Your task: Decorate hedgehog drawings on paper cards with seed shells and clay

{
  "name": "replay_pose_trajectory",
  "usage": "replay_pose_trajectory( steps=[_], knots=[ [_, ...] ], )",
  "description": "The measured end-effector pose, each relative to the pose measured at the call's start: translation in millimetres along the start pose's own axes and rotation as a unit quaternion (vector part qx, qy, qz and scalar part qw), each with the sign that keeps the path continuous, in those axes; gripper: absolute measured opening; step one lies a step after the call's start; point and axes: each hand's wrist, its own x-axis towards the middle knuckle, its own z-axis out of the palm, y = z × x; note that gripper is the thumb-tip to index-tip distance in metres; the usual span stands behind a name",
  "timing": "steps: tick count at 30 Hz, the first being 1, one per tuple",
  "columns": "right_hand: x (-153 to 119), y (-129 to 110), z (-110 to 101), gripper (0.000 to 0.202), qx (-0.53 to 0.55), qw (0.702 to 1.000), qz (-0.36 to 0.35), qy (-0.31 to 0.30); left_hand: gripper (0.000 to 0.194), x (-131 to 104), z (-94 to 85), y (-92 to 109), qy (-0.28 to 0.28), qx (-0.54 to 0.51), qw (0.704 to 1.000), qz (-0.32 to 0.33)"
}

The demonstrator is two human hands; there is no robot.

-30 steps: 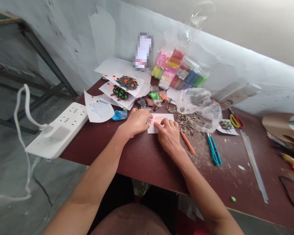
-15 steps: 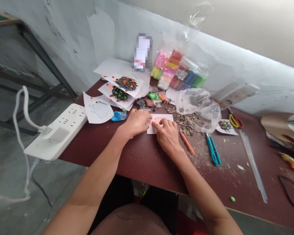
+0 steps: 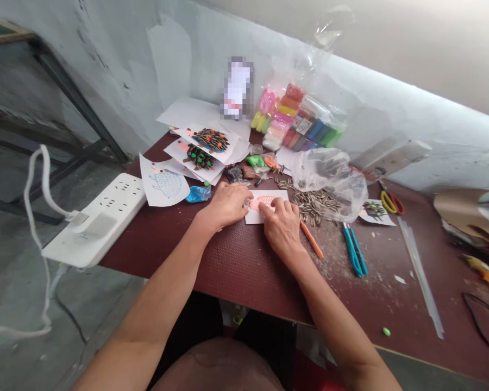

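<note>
A small white paper card (image 3: 250, 218) lies flat on the table, bearing an orange hedgehog drawing (image 3: 271, 201) partly filled at its left with flat pinkish clay (image 3: 256, 204). My left hand (image 3: 229, 205) grips the card's left edge, its fingers bent and the fingertips partly hidden. From the right, my right hand (image 3: 283, 227) presses its outstretched index fingertip on the clay, while the other fingers curl loosely above the card. An orange pen (image 3: 312, 239) rests just right of that hand. Striped sunflower seeds (image 3: 315, 203) lie in a heap behind the pen.
Finished hedgehog pictures (image 3: 207, 140) are stacked at the back left. A teal cutter (image 3: 355, 251), scissors (image 3: 392, 202) and glue sticks (image 3: 421, 279) lie to the right. Coloured clay packs (image 3: 297, 122) lean on the wall. A white power strip (image 3: 93, 222) borders the left edge.
My right hand has shifted slightly to the right, its index fingertip sliding across the clay. My left hand stays in place at the card's edge.
</note>
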Motion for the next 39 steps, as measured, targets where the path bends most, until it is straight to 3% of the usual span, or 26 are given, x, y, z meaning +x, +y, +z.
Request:
replay_pose_trajectory(
  steps=[8,13,20,26,39],
  knots=[
    [-0.6,0.2,1.3,0.036,0.032,0.999,-0.019,-0.002,0.032,0.5,1.9,-0.9,0.002,0.009,1.0,0.002],
    [0.6,-0.7,-1.1,0.033,0.033,0.999,0.01,-0.005,0.036,0.2,1.6,-0.1,0.0,0.005,1.0,-0.002],
    [-0.8,-9.7,-2.1,0.043,0.107,0.994,-0.005,-0.023,0.038,-0.1,0.6,-0.8,0.0,0.002,1.0,-0.009],
    [1.9,-17.1,-4.9,0.041,0.109,0.992,0.012,-0.062,0.038,-0.1,-0.2,-1.2,-0.004,-0.001,1.0,-0.006],
    [13.1,-24.5,-6.0,0.035,0.115,0.991,-0.004,-0.07,0.033,-0.6,-6.2,4.4,-0.017,0.005,1.0,-0.011]
  ],
)
